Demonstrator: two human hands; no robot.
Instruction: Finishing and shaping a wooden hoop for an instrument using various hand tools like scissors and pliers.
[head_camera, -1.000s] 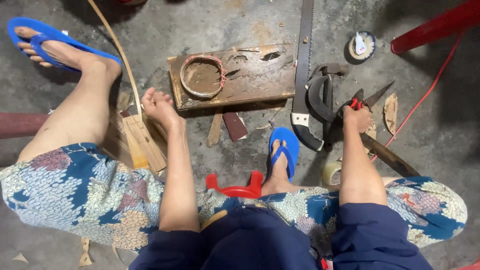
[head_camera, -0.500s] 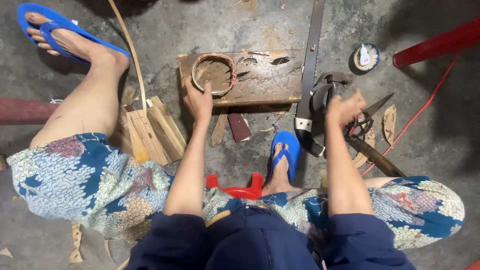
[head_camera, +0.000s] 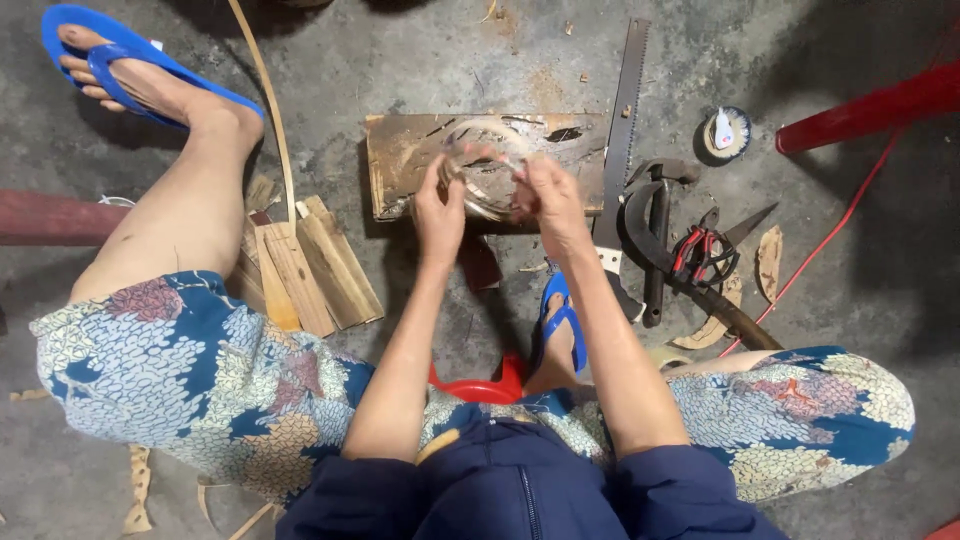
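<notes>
Over the wooden block (head_camera: 400, 165), both hands' fingers (head_camera: 452, 178) curl closed around a woven ring (head_camera: 488, 175).

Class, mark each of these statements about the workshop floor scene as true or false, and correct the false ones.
1. Both hands hold the round ring. True: left hand and right hand grip its sides.
2. The saw lies left of the wooden block. False: it lies on the block's right.
3. The person wears blue flip-flops. True.
4. The wooden slats lie stacked on the block. False: they lie on the floor beside the left leg.
</notes>
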